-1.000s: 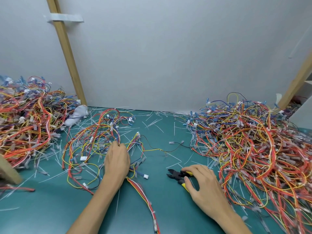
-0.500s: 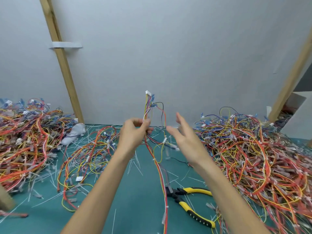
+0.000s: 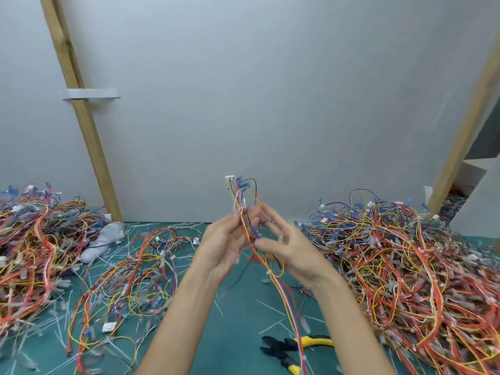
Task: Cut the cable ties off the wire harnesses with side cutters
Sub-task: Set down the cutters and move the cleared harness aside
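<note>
A grey wall (image 3: 270,104) stands behind a green bench (image 3: 238,334). Two wooden posts lean on the wall, one on the left (image 3: 81,117) and one on the right (image 3: 465,131).

A big pile of wires (image 3: 405,266) covers the right side of the bench, from the back edge to the front edge. A smaller pile (image 3: 27,253) sits along the left edge. Between the left pile and the person's arms, some loose wires (image 3: 130,280) lie flat on the bench. A white cloth (image 3: 100,244) lies near the back edge, by the foot of the left post.

The person holds one harness (image 3: 240,193) up in the air over the middle of the bench. Its long end hangs down to the front edge. The left hand (image 3: 224,244) has its fingers curled round the harness. The right hand (image 3: 289,247) is mostly open, fingers spread, with the thumb tip touching the wires.

The cutters (image 3: 284,347) lie on the bench near the front edge, with no hand on them. The hanging wires pass over them. Little white tie bits (image 3: 272,323) are scattered on the bench.
</note>
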